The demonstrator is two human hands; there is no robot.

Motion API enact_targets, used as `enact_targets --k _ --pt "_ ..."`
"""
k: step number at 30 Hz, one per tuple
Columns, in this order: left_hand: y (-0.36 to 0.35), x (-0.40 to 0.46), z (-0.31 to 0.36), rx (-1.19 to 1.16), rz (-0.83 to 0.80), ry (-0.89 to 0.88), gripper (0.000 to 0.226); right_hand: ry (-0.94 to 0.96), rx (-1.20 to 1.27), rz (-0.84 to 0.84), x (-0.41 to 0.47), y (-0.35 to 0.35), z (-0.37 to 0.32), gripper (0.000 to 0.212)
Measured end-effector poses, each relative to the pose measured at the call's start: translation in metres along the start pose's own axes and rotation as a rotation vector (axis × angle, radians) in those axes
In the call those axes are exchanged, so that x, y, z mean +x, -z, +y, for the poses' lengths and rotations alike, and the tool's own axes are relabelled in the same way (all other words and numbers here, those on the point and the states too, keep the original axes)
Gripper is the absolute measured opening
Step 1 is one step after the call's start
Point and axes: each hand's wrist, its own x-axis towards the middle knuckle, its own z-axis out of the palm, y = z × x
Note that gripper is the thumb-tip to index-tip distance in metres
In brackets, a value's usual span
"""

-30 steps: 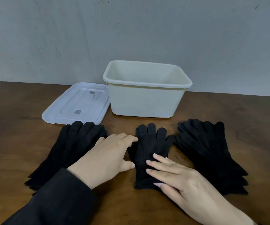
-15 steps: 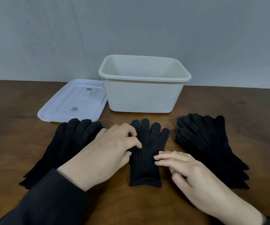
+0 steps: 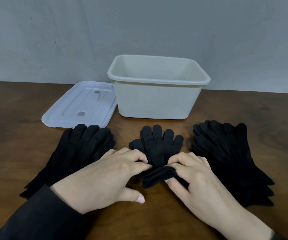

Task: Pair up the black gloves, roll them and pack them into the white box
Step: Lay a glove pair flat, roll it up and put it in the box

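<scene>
Fig.: I see L hand (image 3: 105, 177) and R hand (image 3: 197, 177), fingers pinching cuff of paired gloves (image 3: 158, 153) at table centre, w/ roll started; white box (image 3: 157, 101) sits open behind, ready.

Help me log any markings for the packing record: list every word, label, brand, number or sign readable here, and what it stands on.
None can be read.
Clear lid: two small grey rectangular patches, no lettering legible on them.
White box: plain walls, no print visible.
Black gloves and both side piles: no tags or logos visible.
</scene>
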Motion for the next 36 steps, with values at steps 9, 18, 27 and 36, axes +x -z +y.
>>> enact_targets --k 9,18,27,36 --pt "-0.012 0.010 0.016 -0.179 0.284 0.238 0.030 -0.129 0.223 0.051 0.007 0.001 0.003 0.032" --pt "-0.017 0.023 0.023 -0.105 0.426 0.363 0.034 -0.246 0.185 0.215 0.018 -0.004 0.002 0.036" --pt "-0.014 0.024 0.019 0.009 0.457 0.205 0.028 0.024 -0.155 0.276 0.021 -0.008 0.003 0.012" --pt "-0.015 0.014 0.008 0.121 0.163 0.106 0.068 0.005 -0.079 -0.046 0.011 -0.001 0.012 0.056"
